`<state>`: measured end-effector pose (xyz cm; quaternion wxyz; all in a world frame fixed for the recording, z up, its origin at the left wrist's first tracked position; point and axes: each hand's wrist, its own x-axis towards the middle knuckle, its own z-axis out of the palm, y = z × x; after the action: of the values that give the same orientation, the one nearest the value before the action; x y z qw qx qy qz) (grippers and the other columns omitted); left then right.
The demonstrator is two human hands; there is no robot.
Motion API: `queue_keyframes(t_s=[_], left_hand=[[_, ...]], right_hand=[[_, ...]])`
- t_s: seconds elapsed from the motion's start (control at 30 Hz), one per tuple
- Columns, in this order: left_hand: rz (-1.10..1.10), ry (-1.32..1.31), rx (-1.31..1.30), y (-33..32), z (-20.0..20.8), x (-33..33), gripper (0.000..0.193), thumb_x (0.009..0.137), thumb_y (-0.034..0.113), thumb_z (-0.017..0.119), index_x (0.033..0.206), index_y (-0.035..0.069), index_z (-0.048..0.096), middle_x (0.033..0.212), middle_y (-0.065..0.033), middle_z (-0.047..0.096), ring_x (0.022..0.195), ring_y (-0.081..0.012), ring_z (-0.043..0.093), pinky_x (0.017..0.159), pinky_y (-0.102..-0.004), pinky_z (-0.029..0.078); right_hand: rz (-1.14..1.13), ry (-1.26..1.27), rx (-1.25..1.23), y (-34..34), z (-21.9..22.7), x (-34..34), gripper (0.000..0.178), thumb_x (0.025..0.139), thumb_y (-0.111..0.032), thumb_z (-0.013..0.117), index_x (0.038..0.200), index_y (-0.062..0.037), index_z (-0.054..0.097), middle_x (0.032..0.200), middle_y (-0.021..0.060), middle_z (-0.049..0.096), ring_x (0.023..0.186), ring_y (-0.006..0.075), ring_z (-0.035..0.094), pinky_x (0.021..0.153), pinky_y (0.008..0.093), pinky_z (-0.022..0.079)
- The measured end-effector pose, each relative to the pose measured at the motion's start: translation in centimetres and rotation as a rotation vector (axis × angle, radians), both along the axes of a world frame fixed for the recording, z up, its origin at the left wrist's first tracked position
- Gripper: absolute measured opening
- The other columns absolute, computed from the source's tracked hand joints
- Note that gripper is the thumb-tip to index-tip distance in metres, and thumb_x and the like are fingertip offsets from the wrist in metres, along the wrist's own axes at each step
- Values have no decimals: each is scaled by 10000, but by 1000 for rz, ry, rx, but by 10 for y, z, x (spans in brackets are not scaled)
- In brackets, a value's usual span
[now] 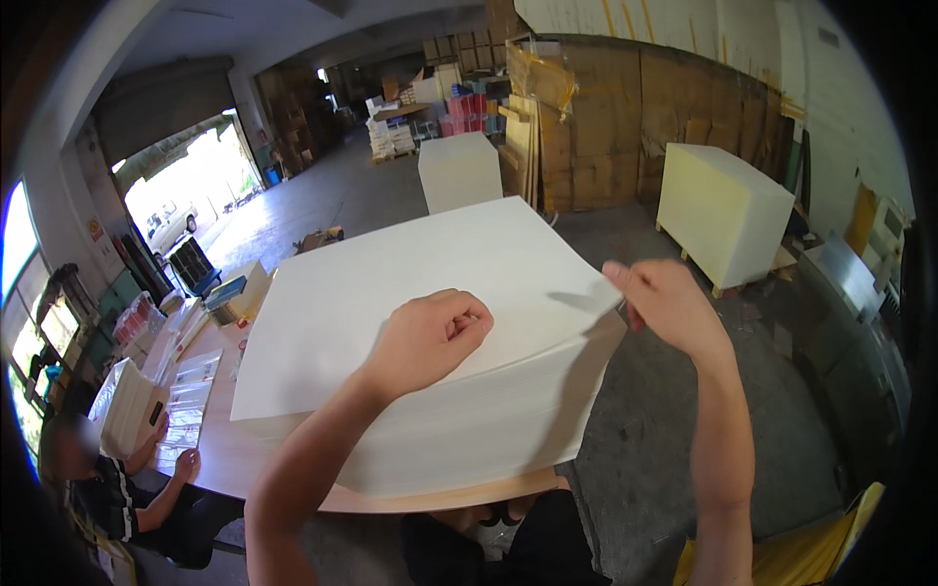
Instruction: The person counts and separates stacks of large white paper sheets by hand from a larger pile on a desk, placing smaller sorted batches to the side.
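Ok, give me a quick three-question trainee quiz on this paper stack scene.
1. True or false: the left hand rests as a fist on the paper stack.
2. What does the right hand pinch? A) a box B) the lifted corner of the top sheet C) a pen
3. What bears the stack?

Key: 1 true. 2 B. 3 A wooden table.

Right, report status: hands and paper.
Left hand fisted on tall white paper stack. Right hand pinching top sheet's lifted corner. Nothing in the way.
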<state>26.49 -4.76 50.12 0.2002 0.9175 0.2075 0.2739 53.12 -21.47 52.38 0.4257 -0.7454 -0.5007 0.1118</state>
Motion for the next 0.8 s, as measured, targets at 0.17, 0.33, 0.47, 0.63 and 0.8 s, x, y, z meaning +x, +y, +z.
queue_keyframes(t_s=[0.17,0.33,0.47,0.63,0.8], left_hand=[[-116,-213,41,3,-6,4,150,962,83,712,1100,29,738,1091,-99,710,985,-209,703,903,-325,589],[-137,-151,-123,3,-1,-5,240,945,90,755,1166,2,719,1228,-112,677,1142,-226,682,1057,-360,555],[-248,-80,-186,2,4,-12,410,871,161,872,1221,13,716,1294,-103,658,1187,-224,660,1091,-363,534],[-270,-101,-126,5,3,-13,550,803,269,937,1256,56,711,1280,-106,676,1193,-256,657,1067,-380,535],[-259,-87,-196,9,1,-15,577,805,221,936,1294,29,696,1304,-105,666,1214,-241,649,1102,-377,522]], right_hand=[[-61,-416,326,42,-34,-15,434,996,-393,710,801,-24,589,673,132,635,614,264,641,592,425,512],[76,955,571,39,-12,-36,371,1023,-274,678,737,-97,521,616,-16,531,532,88,538,474,279,394],[175,800,489,47,-29,-19,362,1014,-271,676,727,-109,526,635,-20,530,526,114,551,474,280,392],[213,1015,593,51,-30,-24,329,1003,-242,674,731,-122,534,640,-2,541,543,138,601,472,288,389],[244,1001,596,52,-34,-20,341,1003,-248,678,722,-126,526,642,2,548,523,132,585,454,279,368]])
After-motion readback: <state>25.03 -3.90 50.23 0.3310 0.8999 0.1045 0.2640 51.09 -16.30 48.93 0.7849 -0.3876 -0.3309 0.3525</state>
